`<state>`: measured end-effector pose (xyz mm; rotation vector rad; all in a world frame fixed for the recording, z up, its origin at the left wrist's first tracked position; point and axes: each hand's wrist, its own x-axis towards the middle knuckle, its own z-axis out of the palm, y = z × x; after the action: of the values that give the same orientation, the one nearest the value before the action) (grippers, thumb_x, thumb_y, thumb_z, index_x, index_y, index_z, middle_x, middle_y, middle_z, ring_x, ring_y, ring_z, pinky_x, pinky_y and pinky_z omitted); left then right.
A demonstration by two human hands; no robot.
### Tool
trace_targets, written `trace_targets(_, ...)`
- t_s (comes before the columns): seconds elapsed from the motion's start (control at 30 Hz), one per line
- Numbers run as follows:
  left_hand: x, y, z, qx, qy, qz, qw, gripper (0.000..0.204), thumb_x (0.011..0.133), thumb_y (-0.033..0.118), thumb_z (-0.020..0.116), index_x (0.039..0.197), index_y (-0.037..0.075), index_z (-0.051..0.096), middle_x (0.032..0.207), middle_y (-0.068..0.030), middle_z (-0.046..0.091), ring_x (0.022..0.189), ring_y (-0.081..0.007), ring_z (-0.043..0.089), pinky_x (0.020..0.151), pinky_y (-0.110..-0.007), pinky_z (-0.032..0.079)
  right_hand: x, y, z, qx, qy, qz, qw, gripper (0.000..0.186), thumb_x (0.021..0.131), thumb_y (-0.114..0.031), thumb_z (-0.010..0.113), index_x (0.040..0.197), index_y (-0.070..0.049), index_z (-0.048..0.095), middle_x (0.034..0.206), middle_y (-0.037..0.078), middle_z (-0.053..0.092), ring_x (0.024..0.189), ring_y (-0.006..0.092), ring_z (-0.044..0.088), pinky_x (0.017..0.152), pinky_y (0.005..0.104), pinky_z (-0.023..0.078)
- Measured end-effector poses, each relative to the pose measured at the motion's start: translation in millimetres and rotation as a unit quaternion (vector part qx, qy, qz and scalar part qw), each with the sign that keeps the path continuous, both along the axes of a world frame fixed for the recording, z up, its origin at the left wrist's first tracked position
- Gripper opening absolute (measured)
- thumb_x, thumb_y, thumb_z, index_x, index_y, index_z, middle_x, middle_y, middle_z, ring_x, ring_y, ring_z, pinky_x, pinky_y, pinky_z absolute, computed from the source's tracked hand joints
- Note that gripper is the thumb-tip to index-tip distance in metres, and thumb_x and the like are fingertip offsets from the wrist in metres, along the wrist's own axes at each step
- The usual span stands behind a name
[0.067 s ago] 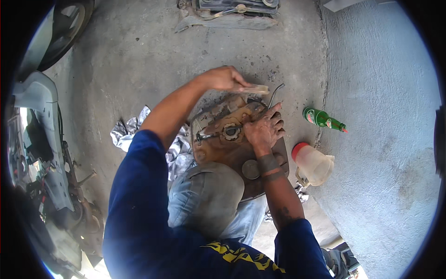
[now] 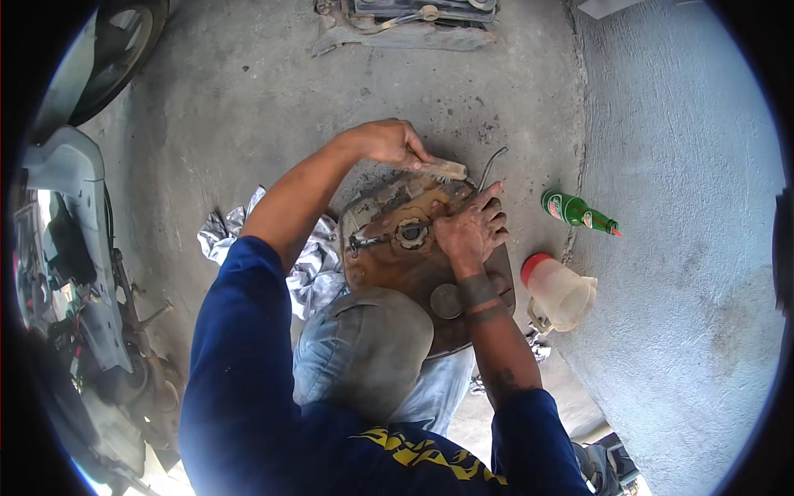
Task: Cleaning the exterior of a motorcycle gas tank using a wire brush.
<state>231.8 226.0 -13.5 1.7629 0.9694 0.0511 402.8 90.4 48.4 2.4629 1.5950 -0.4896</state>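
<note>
Grey concrete [image 2: 256,107] extends past the tank's [image 2: 385,269] edge, left hand [image 2: 394,142] gripping a pale bar [image 2: 447,169], right hand [image 2: 470,236] spread.

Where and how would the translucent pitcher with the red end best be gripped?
Likely by the handle, the loop jutting from the lower left of the translucent pitcher. Come in from that side, which faces the right forearm, and hook around the loop; the body looks wide and rounded, so probably harder to grasp one-handed.

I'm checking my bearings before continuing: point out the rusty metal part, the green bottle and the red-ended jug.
Rusty metal part [image 2: 422,269]: head view, brown upper face.
Green bottle [image 2: 572,210]: head view, side of its body.
Red-ended jug [image 2: 564,295]: head view, translucent side.
</note>
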Motion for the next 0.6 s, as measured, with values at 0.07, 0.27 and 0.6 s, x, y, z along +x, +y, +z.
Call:
trace_targets(0.07, 15.1, -7.3, -4.5, -0.015, 0.014, -0.004, 1.000, 0.037, 0.088, 0.032, 0.072, 0.123, 0.021, 0.069, 0.112, -0.0059, 0.073, 0.102, -0.0230, 0.066, 0.094, -0.037, 0.048, -4.0, -0.4, 4.2, -0.005, 0.004, 0.002, 1.000, 0.116, 0.079, -0.053, 0.071, 0.154, 0.005, 0.003, 0.144, 0.025, 0.038, 0.132, 0.0439, 0.038, 0.108, 0.0577, 0.027)
trace_targets(0.27, 32.9, 17.4, 8.0, 0.115, 0.018, -0.024, 0.993, 0.036, 0.089, 0.033, 0.071, 0.122, 0.021, 0.070, 0.121, -0.0080, 0.069, 0.108, -0.0245, 0.064, 0.096, -0.038, 0.047, -1.8, -0.5, -6.9, -0.002, -0.004, 0.001, 1.000, 0.117, 0.078, -0.055, 0.070, 0.154, 0.005, 0.004, 0.146, 0.025, 0.038, 0.132, 0.0436, 0.038, 0.109, 0.0598, 0.026)
trace_targets(0.6, 25.6, 3.0, -3.4, 0.046, 0.016, 0.033, 0.998, 0.033, 0.090, 0.027, 0.070, 0.122, 0.022, 0.070, 0.118, -0.0086, 0.070, 0.109, -0.0243, 0.065, 0.095, -0.036, 0.049, -3.7, 2.4, 1.1, -0.019, 0.022, 0.000, 1.000, 0.115, 0.079, -0.054, 0.069, 0.155, 0.002, 0.004, 0.147, 0.026, 0.036, 0.133, 0.0427, 0.037, 0.108, 0.0576, 0.025)
